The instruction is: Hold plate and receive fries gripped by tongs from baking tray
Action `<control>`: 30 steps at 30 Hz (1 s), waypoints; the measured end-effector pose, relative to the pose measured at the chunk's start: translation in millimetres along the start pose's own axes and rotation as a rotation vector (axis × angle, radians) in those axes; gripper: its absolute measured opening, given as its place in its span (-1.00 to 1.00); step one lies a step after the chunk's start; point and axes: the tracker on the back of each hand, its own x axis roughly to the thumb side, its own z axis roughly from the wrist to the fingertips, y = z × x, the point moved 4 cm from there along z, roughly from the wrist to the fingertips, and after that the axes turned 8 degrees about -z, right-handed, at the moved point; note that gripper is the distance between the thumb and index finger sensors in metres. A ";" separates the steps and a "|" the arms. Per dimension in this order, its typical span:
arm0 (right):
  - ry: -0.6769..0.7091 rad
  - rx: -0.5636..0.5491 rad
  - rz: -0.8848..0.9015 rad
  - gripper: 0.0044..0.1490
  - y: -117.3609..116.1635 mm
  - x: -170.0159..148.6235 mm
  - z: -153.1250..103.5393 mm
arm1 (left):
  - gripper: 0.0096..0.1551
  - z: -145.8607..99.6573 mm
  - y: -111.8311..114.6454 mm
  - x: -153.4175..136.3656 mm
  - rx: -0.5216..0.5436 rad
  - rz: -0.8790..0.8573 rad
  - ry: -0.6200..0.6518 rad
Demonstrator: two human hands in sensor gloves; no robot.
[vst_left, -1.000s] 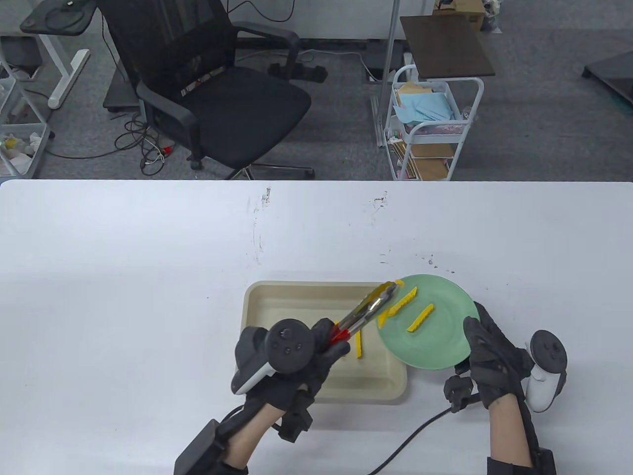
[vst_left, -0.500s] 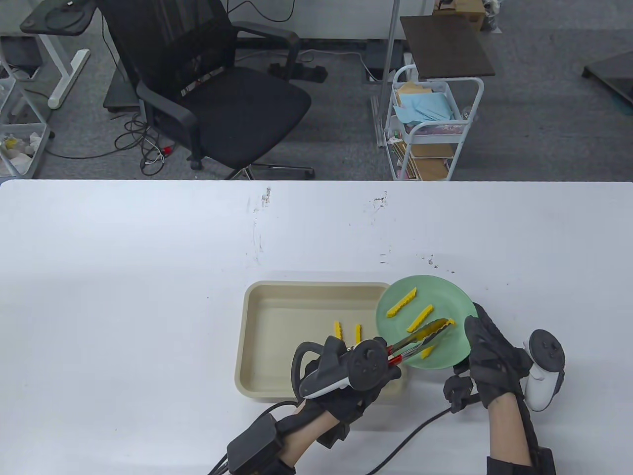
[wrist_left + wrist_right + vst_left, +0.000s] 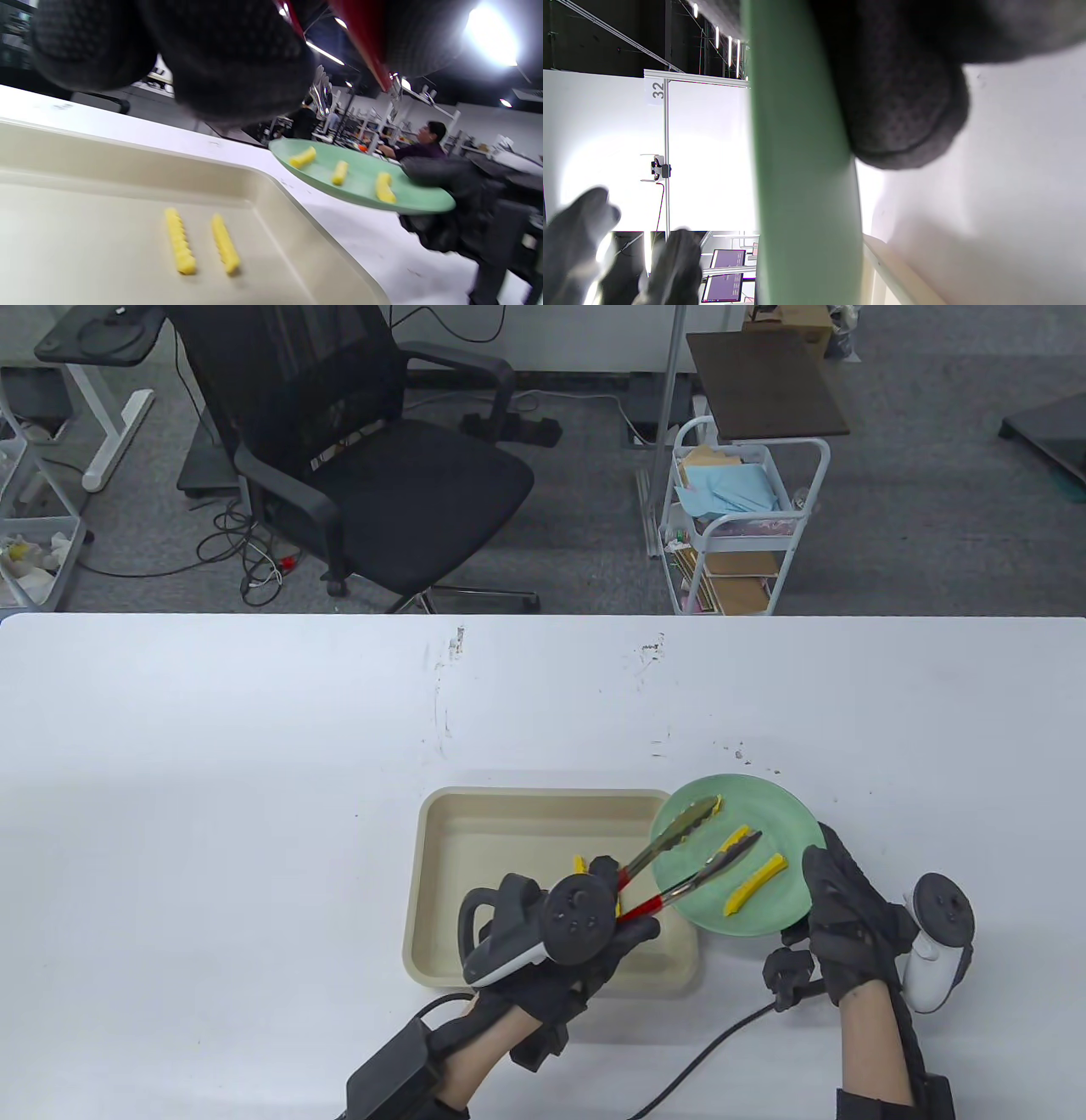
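Tray fries (image 3: 180, 241) half-hidden from above; left hand (image 3: 585, 950) grips spread tongs (image 3: 679, 857), right hand (image 3: 848, 916) clasping plate (image 3: 764, 912) rim

A pale green plate (image 3: 768, 912) carries bright yellow crinkle-cut fries (image 3: 755, 884), their edges ridged in a zigzag. Two more yellow ridged fries (image 3: 180, 241) lie in a cream-beige baking tray (image 3: 509, 806). The tongs (image 3: 691, 848) are brassy silver with red handles. Both gloves are black with a fine dotted weave, on a white table (image 3: 254, 746).
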 end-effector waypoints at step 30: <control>-0.028 -0.002 -0.004 -0.27 1.3 -3.7 -0.1 | -0.19 -28.2 36.5 -90.5 -0.138 0.281 -0.278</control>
